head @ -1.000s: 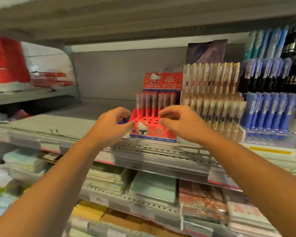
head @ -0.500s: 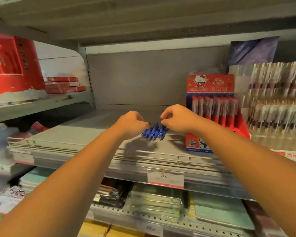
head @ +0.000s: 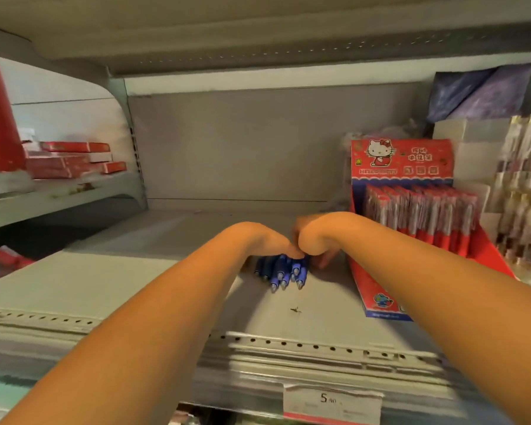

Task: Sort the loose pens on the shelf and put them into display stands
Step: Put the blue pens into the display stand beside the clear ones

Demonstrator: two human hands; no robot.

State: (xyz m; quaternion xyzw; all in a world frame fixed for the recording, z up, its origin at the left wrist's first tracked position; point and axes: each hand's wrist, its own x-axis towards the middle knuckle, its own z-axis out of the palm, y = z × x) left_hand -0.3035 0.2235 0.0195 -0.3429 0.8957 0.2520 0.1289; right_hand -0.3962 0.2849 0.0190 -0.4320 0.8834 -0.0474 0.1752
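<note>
A bunch of several blue pens (head: 281, 269) lies on the grey shelf (head: 135, 280), tips pointing toward me. My left hand (head: 262, 240) and my right hand (head: 314, 237) are side by side over the bunch, knuckles touching, fingers curled down around the pens. The hands hide most of each pen. To the right stands a red Hello Kitty display stand (head: 402, 185) holding a row of red pens (head: 420, 210).
Cream-coloured pen displays (head: 524, 185) stand at the far right. A purple pack (head: 478, 90) leans behind the red stand. Red boxes (head: 68, 161) sit on a side shelf at the left. A price tag (head: 331, 403) hangs on the shelf's front edge.
My view turned left from the red stand to the bare shelf. Both hands carried the blue pens down and now hold them on the shelf surface.
</note>
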